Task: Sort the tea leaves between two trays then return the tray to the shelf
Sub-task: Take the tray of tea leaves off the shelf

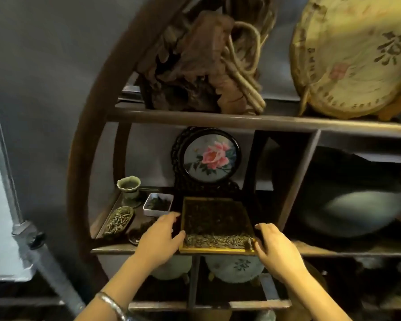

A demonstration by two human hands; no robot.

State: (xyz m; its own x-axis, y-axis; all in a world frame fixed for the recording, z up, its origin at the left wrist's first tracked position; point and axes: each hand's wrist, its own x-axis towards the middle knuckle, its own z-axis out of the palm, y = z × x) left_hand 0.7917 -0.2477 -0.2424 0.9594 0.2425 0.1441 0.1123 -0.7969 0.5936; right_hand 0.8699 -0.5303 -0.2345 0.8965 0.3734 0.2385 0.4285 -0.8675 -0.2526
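A square tray with a yellow rim (227,250) lies on the middle shelf (116,250) of a round dark wooden cabinet. It is full of tea leaves (215,218), dark ones at the back and a pale strip along the front. My left hand (159,238) holds the tray's left edge, thumb against the rim and fingers reaching along the side. My right hand (274,250) touches the tray's front right corner with relaxed fingers. The tray's front edge sticks out slightly past the shelf lip.
Left of the tray stand a white rectangular dish of dark leaves (158,203), an oval dish of pale leaves (119,220) and a green cup (128,187). A round framed peony picture (210,157) stands just behind the tray. Wrapped tea cakes sit above and below.
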